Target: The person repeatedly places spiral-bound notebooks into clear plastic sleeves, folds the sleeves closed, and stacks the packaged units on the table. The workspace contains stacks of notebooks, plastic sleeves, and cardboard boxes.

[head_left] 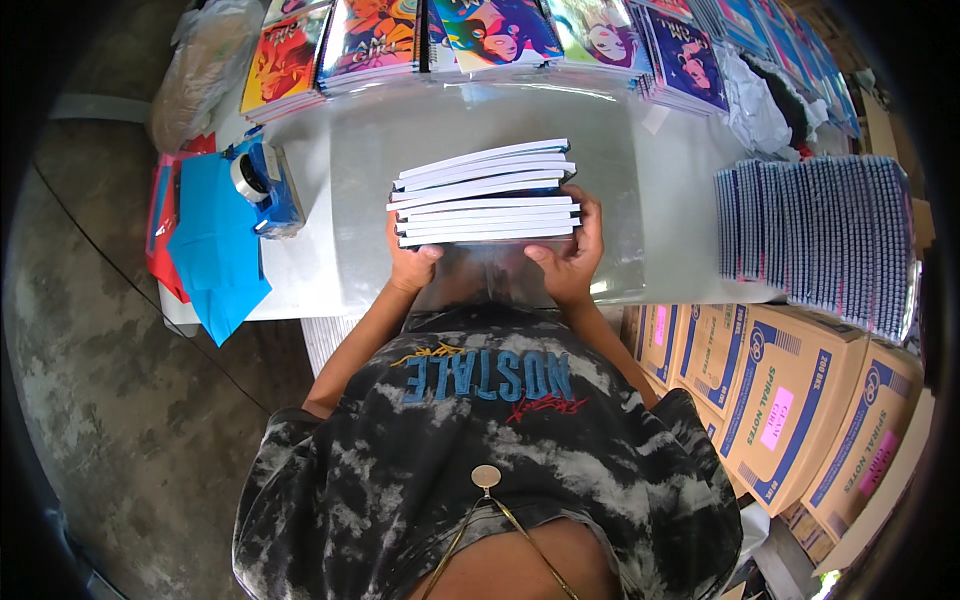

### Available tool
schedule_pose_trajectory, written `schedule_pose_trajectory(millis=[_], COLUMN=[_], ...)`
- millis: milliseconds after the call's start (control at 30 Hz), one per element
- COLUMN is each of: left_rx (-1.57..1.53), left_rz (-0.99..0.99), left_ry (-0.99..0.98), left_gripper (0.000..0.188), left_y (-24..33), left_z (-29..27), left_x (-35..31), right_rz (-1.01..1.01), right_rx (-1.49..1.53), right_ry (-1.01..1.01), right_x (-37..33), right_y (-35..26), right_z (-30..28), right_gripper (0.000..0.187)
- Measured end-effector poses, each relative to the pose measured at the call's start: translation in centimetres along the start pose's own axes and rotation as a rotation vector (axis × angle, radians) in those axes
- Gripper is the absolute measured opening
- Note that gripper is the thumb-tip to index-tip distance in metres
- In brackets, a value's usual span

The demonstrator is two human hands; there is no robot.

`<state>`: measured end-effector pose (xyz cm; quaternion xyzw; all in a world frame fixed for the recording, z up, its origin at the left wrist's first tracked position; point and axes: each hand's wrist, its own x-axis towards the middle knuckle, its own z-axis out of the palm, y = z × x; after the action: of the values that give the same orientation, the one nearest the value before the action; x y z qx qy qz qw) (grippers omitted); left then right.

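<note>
Between my two hands is a stack of several notebooks (485,213), held over the near part of the table with white page edges toward me. The upper notebooks sit slightly slanted and uneven; the lower ones lie closer together. My left hand (412,264) is closed around the stack's left end, thumb at the near lower corner and fingers mostly hidden behind it. At the right end my right hand (574,256) grips the same stack, its thumb in front and its fingers curled along the side.
Piles of colourful spiral notebooks (372,40) line the table's far edge. A tall row of spiral-bound notebooks (815,235) stands at right, above cardboard boxes (790,400). On the left are a blue tape dispenser (270,190) and blue sheets (215,240) overhanging the table (310,275).
</note>
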<state>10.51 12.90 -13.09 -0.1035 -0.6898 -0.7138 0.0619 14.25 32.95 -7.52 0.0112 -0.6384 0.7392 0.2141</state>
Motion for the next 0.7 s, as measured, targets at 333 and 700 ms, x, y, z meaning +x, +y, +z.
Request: schedule_pose_trajectory(millis=[333,700], left_rx=[-0.048,-0.166], left_rz=[-0.055,-0.095], left_ry=[-0.039,-0.127], left_gripper=[0.099,0.109], left_y=[0.0,2.2], left_z=[-0.3,-0.3], left_x=[0.1,0.6], right_rz=[0.213,0.003], right_rx=[0.013,0.268], right_ry=[-0.133,-0.072], right_x=[0.6,5.0], right_y=[-1.0,-2.0], right_z=[-0.7,-2.7], right_gripper=[0.073,0.114])
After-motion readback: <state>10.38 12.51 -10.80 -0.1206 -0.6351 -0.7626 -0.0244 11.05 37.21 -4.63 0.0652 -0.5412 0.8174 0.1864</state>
